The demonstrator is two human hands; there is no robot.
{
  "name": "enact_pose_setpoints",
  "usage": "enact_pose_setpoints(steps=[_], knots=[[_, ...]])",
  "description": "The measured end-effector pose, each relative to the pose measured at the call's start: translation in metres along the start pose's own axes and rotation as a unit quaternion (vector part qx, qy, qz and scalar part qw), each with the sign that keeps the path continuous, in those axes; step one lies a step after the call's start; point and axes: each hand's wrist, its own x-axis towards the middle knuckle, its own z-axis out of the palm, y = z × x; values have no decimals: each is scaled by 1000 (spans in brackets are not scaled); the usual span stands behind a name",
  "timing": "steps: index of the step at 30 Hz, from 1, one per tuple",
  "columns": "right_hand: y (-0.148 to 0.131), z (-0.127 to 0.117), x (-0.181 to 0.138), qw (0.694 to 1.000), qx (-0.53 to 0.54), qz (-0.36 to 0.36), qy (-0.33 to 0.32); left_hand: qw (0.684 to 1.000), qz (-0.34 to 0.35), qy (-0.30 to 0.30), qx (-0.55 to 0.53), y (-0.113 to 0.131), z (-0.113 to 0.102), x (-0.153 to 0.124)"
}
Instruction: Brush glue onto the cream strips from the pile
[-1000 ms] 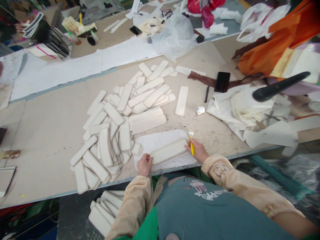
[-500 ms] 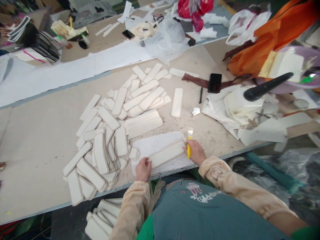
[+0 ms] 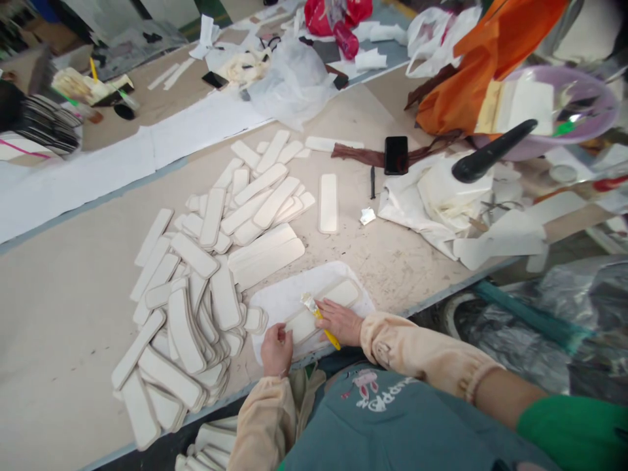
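On a white sheet (image 3: 343,269) at the table's near edge lies a long cream strip with rounded ends (image 3: 346,292). My left hand (image 3: 277,351) pinches its left end with curled fingers. Laid over the strip's middle is my right hand (image 3: 342,322), with a yellow-handled brush (image 3: 331,337) tucked in its grip. The brush's whitish head (image 3: 308,302) points up and left above the strip. Left of the sheet, many similar cream strips (image 3: 186,327) are heaped loosely. A neat fanned stack of strips (image 3: 267,255) sits just behind the sheet.
A single strip (image 3: 328,203), a black phone (image 3: 396,155), a dark slim tool (image 3: 373,183) and a foil scrap (image 3: 367,216) lie farther back. To the right stand a white container (image 3: 449,186) with a black stick-like object (image 3: 495,152), and a purple basin (image 3: 596,118).
My right hand has moved left from the strip's right end to its middle, carrying the brush. My left hand stays at the left end. The whole view has shifted, too.
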Motion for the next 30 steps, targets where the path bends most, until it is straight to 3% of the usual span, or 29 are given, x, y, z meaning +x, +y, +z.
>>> enact_pose_setpoints(steps=[9,14,17,30], knots=[[44,-28,-59,986,2,128,102,1000,4,6,-1,4,1,-1],[48,-32,-64,944,35,244,219,1000,-1,21,14,10,-2,-1],[49,-30,-58,919,42,301,250,999,-1,19,30,12,-3,-1],[49,-29,-46,915,60,312,250,998,20,41,45,7,3,-3]])
